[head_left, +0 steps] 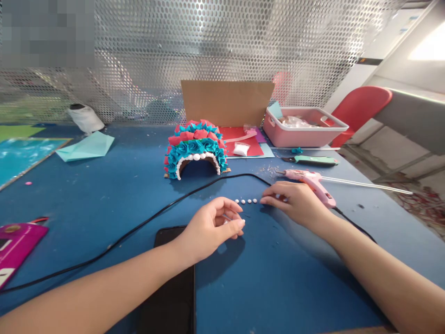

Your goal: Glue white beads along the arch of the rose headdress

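Observation:
A short row of small white beads [249,201] lies on the blue table between my hands. My left hand [213,229] is closed, with a white bead [243,222] at its thumb tip and a bit of white showing in the curled fingers. At the right end of the row, my right hand [297,202] has its thumb and forefinger brought together low over the table; what they pinch is hidden. Behind the row stands an arch [198,148] covered in teal and red ruffled paper, its front edge lined with white beads.
A pink glue gun [309,180] lies by my right hand, its black cord [167,206] crossing the table. Behind it are a green utility knife [314,160] and a pink basket [302,134]. A black phone [174,297] lies under my left forearm. Cardboard [227,102] stands at the back.

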`<state>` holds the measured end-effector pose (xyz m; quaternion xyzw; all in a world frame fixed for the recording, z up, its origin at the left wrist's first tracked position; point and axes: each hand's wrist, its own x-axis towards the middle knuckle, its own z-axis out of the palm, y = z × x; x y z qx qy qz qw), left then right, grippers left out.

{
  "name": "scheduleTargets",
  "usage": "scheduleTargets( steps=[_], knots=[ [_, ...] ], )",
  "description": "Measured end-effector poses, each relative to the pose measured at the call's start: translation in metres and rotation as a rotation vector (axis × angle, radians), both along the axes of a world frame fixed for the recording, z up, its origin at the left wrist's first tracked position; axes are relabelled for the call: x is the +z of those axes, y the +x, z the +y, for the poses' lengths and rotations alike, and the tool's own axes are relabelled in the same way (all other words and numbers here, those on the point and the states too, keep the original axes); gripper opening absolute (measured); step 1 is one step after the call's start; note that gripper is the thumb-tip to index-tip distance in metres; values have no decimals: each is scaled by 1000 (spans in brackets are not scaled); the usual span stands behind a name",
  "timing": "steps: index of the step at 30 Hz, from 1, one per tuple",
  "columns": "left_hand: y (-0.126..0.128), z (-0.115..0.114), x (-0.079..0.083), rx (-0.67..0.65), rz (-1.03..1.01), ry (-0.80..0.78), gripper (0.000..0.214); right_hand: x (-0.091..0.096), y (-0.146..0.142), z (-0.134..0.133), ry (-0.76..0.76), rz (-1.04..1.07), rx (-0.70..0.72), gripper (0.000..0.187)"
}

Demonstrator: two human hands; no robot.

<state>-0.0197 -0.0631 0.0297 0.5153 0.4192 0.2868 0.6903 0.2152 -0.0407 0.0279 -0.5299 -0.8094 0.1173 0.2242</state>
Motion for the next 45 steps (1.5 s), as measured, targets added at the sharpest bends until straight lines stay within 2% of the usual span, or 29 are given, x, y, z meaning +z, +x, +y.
scheduleTargets(
  steps=[3, 15, 20, 25, 32, 34, 37, 39, 41, 43, 45],
  knots=[
    [0, 0, 0, 8, -2, -5, 25, -2, 1, 1, 20, -3, 9, 7],
    [0, 1, -1, -2, -6, -2, 24, -4, -5, 0, -11, -14, -41, 15],
    [0, 1, 0, -2, -3, -5, 22, -9, -4, 1, 12, -20, 18, 9],
    [0, 1, 1, 2, -4, -5, 23, -9, -3, -2, 42, -87, 57, 14],
    [0, 1, -2, 1, -11, 1, 22, -4, -1, -3, 26, -154, 45, 16],
    [-1, 0, -3, 4, -20, -2, 23, -4, -1, -4, 57, -122, 18, 14],
    [-1, 1, -2, 17, -43, -10, 24, -3, -7, -10, 160, 31, -25, 15],
    [-1, 1, -1, 8, -53, -18, 27, -1, -17, -19, 198, 160, 41, 16],
    [-1, 1, 0, -8, -62, -18, 29, -1, -28, -28, 183, 247, 174, 22],
    [-2, 1, 1, -12, -91, -20, 29, -2, -37, -36, 154, 274, 289, 33],
    [-2, 1, 1, -6, -123, -28, 30, -4, -42, -39, 169, 275, 340, 38]
  ],
)
